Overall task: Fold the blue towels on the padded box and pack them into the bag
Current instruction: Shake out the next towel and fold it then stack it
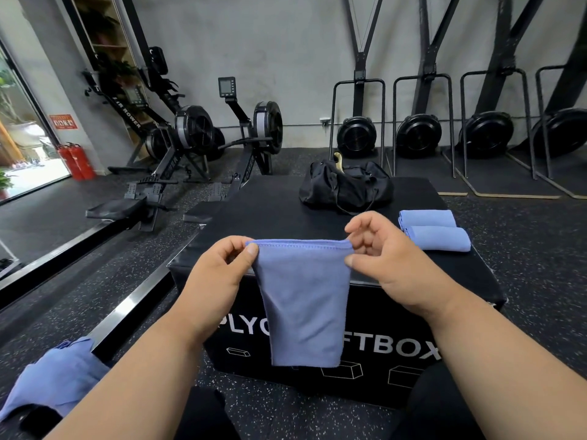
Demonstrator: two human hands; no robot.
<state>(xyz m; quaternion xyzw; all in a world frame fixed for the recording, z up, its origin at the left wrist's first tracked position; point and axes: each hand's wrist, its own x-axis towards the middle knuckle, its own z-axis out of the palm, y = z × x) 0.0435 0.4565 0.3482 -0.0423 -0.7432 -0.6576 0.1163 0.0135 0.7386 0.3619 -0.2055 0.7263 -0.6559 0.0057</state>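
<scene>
The left hand and the right hand hold one blue towel up in the air, in front of the near side of the padded box. Each hand pinches one top corner between thumb and fingers, so the top edge is stretched straight between them and the hands are apart by the width of the towel. The towel hangs down flat and covers part of the white letters on the front of the box. On top of the box, at the right side, two folded towels lie touching each other, one behind the other. Behind them, near the far edge of the box, the black bag stands with its top open and its strap falling toward the front. At the lower left, more blue towels lie in a loose pile, near the left forearm. Rowing machines stand on the dark floor behind the box, and red fire extinguishers stand at the far left by the window
</scene>
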